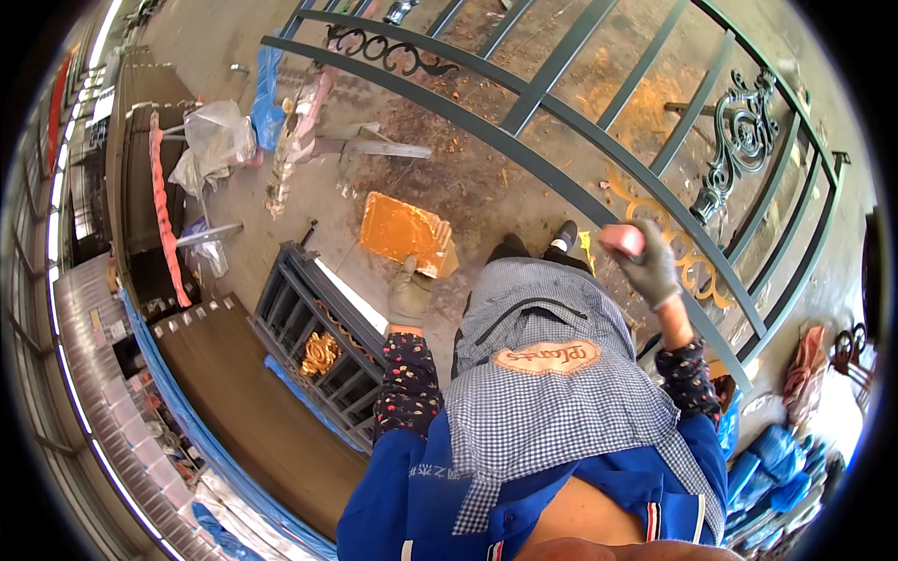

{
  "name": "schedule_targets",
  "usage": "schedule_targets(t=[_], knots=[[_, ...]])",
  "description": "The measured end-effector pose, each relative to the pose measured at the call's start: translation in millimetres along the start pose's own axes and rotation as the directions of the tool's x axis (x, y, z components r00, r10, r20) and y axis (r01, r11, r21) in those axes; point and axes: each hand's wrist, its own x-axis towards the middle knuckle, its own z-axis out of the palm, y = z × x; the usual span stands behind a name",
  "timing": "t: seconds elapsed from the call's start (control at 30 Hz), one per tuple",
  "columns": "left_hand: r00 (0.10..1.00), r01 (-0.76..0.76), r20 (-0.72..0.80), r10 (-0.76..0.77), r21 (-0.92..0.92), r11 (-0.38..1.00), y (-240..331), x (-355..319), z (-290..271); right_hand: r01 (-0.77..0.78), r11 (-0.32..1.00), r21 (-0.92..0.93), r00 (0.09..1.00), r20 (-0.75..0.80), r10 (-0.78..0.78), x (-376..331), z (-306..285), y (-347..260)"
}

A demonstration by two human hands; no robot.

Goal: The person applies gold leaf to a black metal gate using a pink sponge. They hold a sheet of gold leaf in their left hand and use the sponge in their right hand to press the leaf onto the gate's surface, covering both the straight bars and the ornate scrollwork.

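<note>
My left hand [409,297], in a grey-green glove, grips the near edge of a flat board [398,227] smeared with orange-gold paint. The thumb lies over the board's edge. My right hand [653,266], gloved too, is closed round a pinkish sponge [621,239] by the rail of a dark grey metal gate [538,168]. Just beyond that hand, the gate's ring-and-scroll ornament [702,280] is gold. Another scroll ornament [742,140], farther right on the gate, is dark, as is the scrollwork [388,51] at the far left.
A smaller dark metal frame [327,337] with a gold ornament [321,354] stands left of my left arm. Behind it are brown panels [234,393] edged with blue wrap. Plastic sheeting [213,140] hangs at far left. Blue bundles [776,458] lie at right.
</note>
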Motion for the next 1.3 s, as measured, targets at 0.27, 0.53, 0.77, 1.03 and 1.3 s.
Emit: schedule_targets(t=[0.27, 0.53, 0.77, 1.03, 1.3], knots=[[0.981, 0.189, 0.070, -0.183, -0.094, 0.978, -10, -34, 54, 0.304, 0.949, 0.080, 0.939, 0.146, -0.313, 34, 112, -118], [0.992, 0.109, 0.047, -0.117, 0.141, 0.984, -32, -58, 44, 0.366, 0.917, -0.160, 0.919, 0.216, -0.330, 12, 158, -142], [0.987, 0.093, 0.099, -0.126, 0.279, 0.956, -33, -65, 29, 0.367, 0.886, -0.284, 0.920, 0.252, -0.300, -21, 164, -143], [0.977, -0.049, 0.190, -0.100, 0.651, 0.757, -27, -64, 36, 0.247, 0.927, -0.282, 0.966, 0.144, -0.214, -43, 157, -137], [0.974, 0.020, 0.188, -0.124, 0.474, 0.880, -54, -58, 9, -0.219, 0.925, 0.310, 0.964, -0.076, 0.253, -83, 88, -78]])
